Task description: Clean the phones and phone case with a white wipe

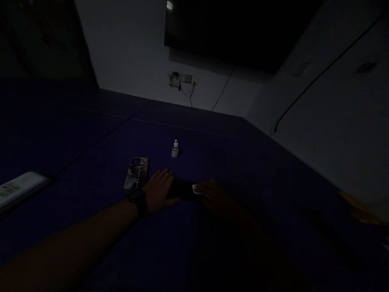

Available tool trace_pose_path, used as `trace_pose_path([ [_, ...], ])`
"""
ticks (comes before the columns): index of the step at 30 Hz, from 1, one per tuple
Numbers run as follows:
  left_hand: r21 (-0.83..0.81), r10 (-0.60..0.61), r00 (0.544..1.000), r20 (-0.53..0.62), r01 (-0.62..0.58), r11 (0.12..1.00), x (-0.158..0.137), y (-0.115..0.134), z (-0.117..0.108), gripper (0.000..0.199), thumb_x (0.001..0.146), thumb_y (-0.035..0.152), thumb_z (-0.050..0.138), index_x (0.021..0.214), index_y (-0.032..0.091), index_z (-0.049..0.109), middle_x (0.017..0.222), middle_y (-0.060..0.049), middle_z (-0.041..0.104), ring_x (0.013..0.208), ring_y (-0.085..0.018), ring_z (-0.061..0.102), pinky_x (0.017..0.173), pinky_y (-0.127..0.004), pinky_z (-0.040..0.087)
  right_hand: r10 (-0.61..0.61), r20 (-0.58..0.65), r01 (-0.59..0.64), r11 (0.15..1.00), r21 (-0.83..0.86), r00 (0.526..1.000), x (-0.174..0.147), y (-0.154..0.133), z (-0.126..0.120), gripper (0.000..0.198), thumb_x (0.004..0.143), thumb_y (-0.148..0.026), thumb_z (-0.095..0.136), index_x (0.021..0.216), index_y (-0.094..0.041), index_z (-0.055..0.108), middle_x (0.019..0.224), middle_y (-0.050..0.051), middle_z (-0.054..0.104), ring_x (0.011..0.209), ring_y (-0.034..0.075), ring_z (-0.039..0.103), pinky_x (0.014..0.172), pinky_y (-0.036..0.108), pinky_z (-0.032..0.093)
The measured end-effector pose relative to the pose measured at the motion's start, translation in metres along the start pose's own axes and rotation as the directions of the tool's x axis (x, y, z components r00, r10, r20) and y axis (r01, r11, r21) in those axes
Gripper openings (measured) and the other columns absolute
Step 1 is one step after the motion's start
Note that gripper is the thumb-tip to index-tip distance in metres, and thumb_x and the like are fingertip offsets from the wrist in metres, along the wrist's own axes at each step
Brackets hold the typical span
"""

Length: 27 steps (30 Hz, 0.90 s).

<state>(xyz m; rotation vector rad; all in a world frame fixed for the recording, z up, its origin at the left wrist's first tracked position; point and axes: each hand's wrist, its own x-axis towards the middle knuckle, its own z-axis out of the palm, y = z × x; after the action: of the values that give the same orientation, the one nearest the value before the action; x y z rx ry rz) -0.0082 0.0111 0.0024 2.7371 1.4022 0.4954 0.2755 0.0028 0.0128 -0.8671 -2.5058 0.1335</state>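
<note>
My left hand [158, 190], with a dark watch [138, 200] on its wrist, rests at the left end of a dark, flat, phone-sized object [183, 190] on the blue surface. Its fingers lie along the far side and its thumb along the near side, bracing the object. A small white wipe or cloth [196, 189] is pinched under the fingers of my right hand [214, 196], at the object's right end. Left of my left hand lies a patterned phone case [136, 173] with a camera cutout. Beyond both hands stands a small clear bottle [175, 150] with a white top. Deep shadow hides the object's details.
A white power strip [22, 188] lies at the left, its dark cord running back across the blue surface [100, 227]. Sockets [181, 78] with cables sit on the wall below a large dark screen [231, 32]. A yellowish item [358, 207] lies at the right edge.
</note>
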Motion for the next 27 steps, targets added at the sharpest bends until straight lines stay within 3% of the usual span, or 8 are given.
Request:
trace_pose_path([
  [7,-0.005,0.017,0.999,-0.034,-0.017,1.000,-0.002,-0.003,0.005,0.073,0.085,0.069,0.057,0.135,0.015,0.050,0.147,-0.020,0.050,0.142,-0.039,0.040,0.118,-0.056,0.029,-0.061,0.043,0.060,0.998,0.017,0.997,0.003,-0.010,-0.005,0.043,0.082,-0.004,0.052,0.120,-0.021,0.063,0.121,0.012,0.068,0.114,0.025,0.062,0.099,0.047,0.048],
  [13,0.022,0.005,1.000,-0.015,-0.004,1.000,-0.001,0.001,-0.001,0.073,0.083,0.067,0.062,0.133,0.014,0.051,0.146,-0.020,0.051,0.141,-0.039,0.041,0.117,-0.055,0.030,0.019,-0.039,-0.021,0.997,-0.068,0.999,0.011,0.005,0.003,0.037,0.083,-0.005,0.052,0.115,-0.018,0.064,0.117,0.014,0.068,0.103,0.026,0.064,0.091,0.047,0.050],
  [21,0.020,-0.006,0.999,0.035,0.006,1.000,0.001,0.003,-0.004,0.077,0.084,0.067,0.061,0.134,0.010,0.051,0.148,-0.024,0.049,0.141,-0.042,0.040,0.116,-0.058,0.032,-0.101,0.054,0.093,0.986,0.136,0.993,0.002,-0.017,-0.007,0.041,0.080,-0.006,0.054,0.115,-0.023,0.063,0.117,0.010,0.070,0.109,0.024,0.064,0.098,0.046,0.046],
  [27,0.017,-0.015,0.999,0.030,0.014,1.000,0.000,0.003,-0.003,0.075,0.084,0.067,0.060,0.134,0.012,0.051,0.147,-0.022,0.050,0.142,-0.041,0.039,0.117,-0.056,0.030,-0.029,-0.012,0.030,0.999,0.040,1.000,0.011,-0.003,0.003,0.040,0.079,-0.003,0.051,0.112,-0.021,0.064,0.112,0.010,0.071,0.102,0.025,0.065,0.093,0.046,0.048],
])
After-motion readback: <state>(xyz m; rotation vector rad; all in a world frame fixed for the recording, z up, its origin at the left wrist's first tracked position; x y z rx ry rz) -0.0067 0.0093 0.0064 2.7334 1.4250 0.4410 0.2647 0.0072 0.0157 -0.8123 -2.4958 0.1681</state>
